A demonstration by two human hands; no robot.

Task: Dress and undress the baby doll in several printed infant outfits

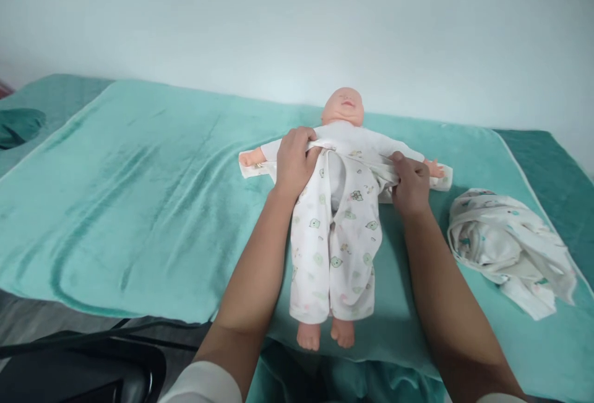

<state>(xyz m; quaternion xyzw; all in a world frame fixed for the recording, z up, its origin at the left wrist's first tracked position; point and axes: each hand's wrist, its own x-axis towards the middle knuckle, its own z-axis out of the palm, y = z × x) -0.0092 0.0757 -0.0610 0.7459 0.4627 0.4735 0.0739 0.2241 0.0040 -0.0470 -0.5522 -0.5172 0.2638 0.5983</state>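
A baby doll lies on its back on a green cover, head away from me and arms spread. It wears a white top and white baby trousers with a small green print, open at the crotch. My left hand pinches the trousers' waistband on the doll's left-hand side in view. My right hand is closed on the cloth at the waist on the other side, stretching it outward. Under the doll's arms lies a printed garment, mostly hidden by the body.
A crumpled printed cloth lies to the right of the doll. The green velvety cover spreads over the table up to a pale wall. A black chair stands at the lower left, beside the table's front edge.
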